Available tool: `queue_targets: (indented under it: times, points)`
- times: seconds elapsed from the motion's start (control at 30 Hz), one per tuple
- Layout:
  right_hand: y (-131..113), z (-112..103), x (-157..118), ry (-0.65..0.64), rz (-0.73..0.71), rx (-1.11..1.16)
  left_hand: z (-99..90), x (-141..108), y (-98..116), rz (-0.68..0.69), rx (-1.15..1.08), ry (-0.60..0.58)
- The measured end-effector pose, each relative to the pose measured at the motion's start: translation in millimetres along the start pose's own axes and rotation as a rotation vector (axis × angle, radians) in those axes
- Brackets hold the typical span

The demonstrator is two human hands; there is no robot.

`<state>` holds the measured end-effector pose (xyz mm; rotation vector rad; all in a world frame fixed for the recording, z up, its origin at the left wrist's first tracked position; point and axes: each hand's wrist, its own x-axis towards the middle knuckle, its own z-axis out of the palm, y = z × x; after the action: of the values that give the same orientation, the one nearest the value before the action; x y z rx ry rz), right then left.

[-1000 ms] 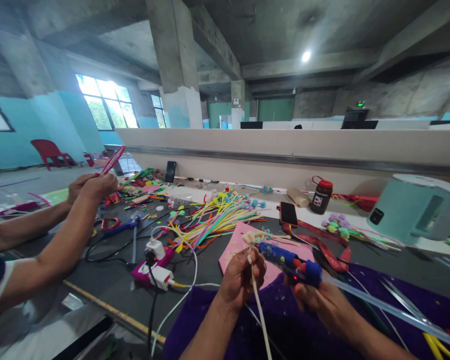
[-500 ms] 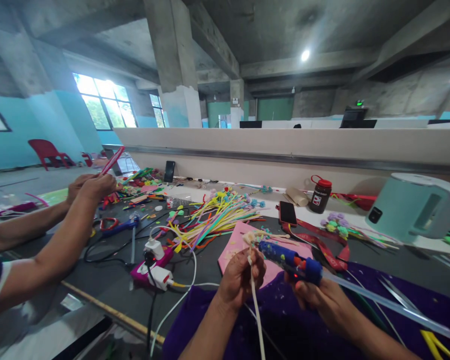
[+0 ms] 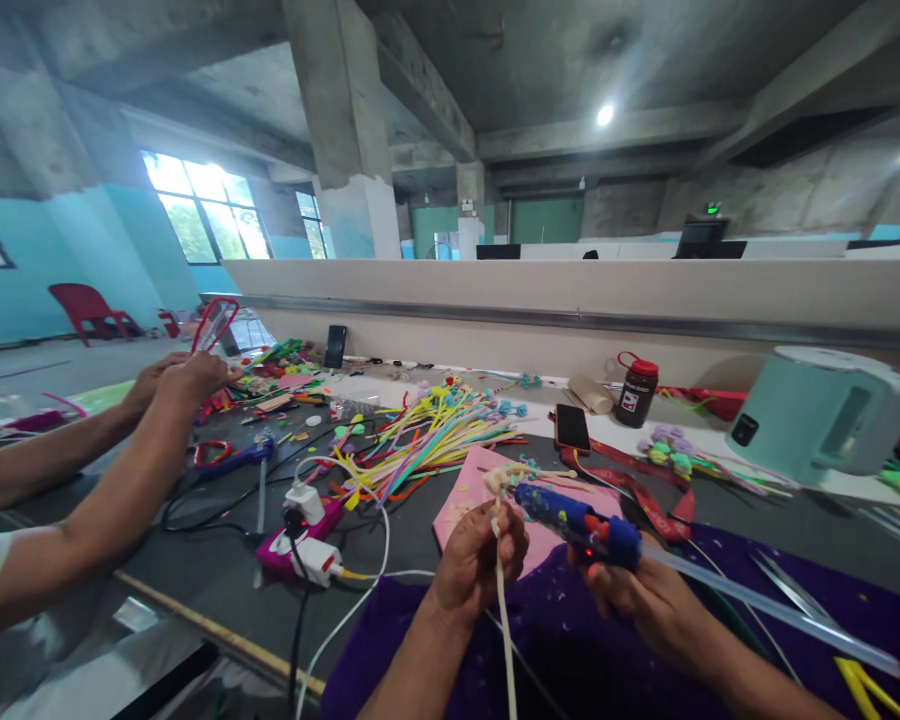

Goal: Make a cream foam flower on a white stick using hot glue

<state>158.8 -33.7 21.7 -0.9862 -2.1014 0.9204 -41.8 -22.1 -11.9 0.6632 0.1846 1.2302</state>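
Lying on the dark table is a pink sheet; the right hand curls round a blue glue gun, while the left hand pinches a cream stem under its fluffy head, near the gun's tip.

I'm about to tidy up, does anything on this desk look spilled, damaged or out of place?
No clear spill or damage. The kettle seems odd beside craft flowers, and loose cords loop messily beside the power strip, a possible snag.
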Motion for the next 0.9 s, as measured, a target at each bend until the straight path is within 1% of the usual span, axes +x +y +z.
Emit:
queue_targets:
  times: [0.13,0.23,0.37,0.47,0.6,0.67,0.73,0.8,0.9]
  points:
    - [0.1,0.1,-0.1,0.012,-0.076,-0.050,-2.0,0.2,-0.1,0.008,-0.034,0.028]
    - [0.8,-0.1,-1.0,0.020,-0.098,-0.066,-1.2,0.1,0.6,-0.004,-0.066,0.049]
    - [4.3,0.2,-1.1,0.025,-0.088,-0.085,1.6,-0.6,1.1,0.009,-0.011,0.001]
    - [3.9,-0.3,-0.7,0.014,-0.105,-0.121,1.6,-0.5,0.9,0.023,0.012,-0.013]
    - [-2.9,-8.1,-0.4,0.011,-0.108,-0.151,0.6,0.5,1.1,0.038,0.025,-0.025]
    - [-3.6,-13.6,0.0,0.022,-0.154,-0.214,1.5,0.5,1.9,0.062,0.032,-0.051]
    - [1.8,-16.1,0.0,0.016,-0.236,-0.331,3.6,-0.1,3.0,0.085,0.040,-0.078]
    - [14.6,-13.4,-1.4,0.001,-0.270,-0.480,6.1,-0.7,4.0,0.095,0.050,-0.088]
    - [41.3,-1.9,-7.7,-0.036,-0.177,-0.660,8.0,-0.2,4.2,0.077,0.077,-0.072]
